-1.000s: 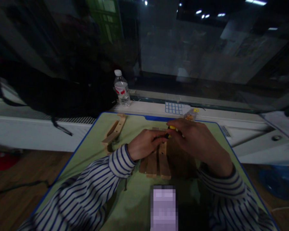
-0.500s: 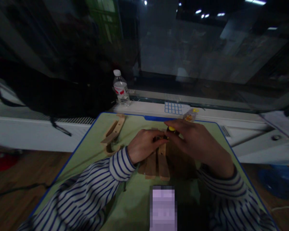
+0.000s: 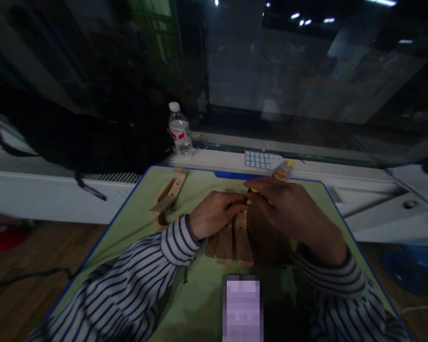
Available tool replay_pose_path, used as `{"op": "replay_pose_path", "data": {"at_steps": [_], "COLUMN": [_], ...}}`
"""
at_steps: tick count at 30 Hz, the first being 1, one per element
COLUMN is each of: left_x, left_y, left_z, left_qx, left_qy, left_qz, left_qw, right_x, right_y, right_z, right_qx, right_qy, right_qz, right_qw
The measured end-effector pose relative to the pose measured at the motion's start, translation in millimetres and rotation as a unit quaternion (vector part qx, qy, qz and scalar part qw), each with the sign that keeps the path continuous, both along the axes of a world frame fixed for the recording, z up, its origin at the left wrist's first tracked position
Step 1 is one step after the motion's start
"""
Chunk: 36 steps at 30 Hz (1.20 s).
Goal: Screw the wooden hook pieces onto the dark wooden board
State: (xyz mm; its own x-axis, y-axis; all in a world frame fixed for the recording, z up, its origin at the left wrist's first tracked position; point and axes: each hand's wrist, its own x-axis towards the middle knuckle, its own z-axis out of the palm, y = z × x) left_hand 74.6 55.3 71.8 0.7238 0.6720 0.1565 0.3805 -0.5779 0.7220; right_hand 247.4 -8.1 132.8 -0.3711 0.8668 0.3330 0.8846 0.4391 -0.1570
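My right hand (image 3: 285, 204) is closed around the black-and-yellow handle of a small screwdriver (image 3: 250, 195), held over wooden slats. Opposite it, my left hand (image 3: 214, 213) has thumb and fingers pinched together at the screwdriver's lower end; what they grip is hidden. Beneath both hands lie pale wooden slats (image 3: 243, 242) with small holes, side by side on a darker wooden board (image 3: 271, 232). Left of my left hand, curved wooden pieces (image 3: 171, 192) with drilled holes rest on the table.
The light green table (image 3: 135, 209) has a blue edge. On the sill behind stand a water bottle (image 3: 180, 133), a blue-gridded sheet (image 3: 257, 159) and a small clear bag (image 3: 283, 170). A black bag (image 3: 74, 137) is at left; a pixelated lilac rectangle (image 3: 242, 308) is at the front.
The screwdriver's handle has turned in my right hand, showing its yellow part differently. Both hands stay in nearly the same place over the slats.
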Motion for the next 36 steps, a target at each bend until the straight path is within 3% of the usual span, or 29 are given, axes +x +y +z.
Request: {"op": "replay_pose_path", "data": {"at_steps": [14,22,31,36], "left_x": [0.9,-0.3,-0.1,-0.5], "left_y": [-0.2,-4.2,-0.7,1.0], "left_z": [-0.3,6.8,2.1,0.5], "left_qx": [0.025,0.059,0.027,0.027], "left_qy": [-0.011,0.026,0.014,0.007], "left_qz": [-0.019,0.037,0.020,0.013], "left_qw": [0.999,0.997,0.999,1.000], "right_x": [1.9,-3.5,-0.7,-1.8], "right_y": [1.7,-1.0,-3.1,0.0], "right_z": [-0.2,2.5,0.0,-1.7], "right_qx": [0.009,-0.003,0.002,0.004], "right_qy": [-0.038,-0.020,0.006,0.003], "right_qz": [-0.034,-0.018,0.020,-0.002], "right_qw": [0.999,1.000,1.000,1.000]}}
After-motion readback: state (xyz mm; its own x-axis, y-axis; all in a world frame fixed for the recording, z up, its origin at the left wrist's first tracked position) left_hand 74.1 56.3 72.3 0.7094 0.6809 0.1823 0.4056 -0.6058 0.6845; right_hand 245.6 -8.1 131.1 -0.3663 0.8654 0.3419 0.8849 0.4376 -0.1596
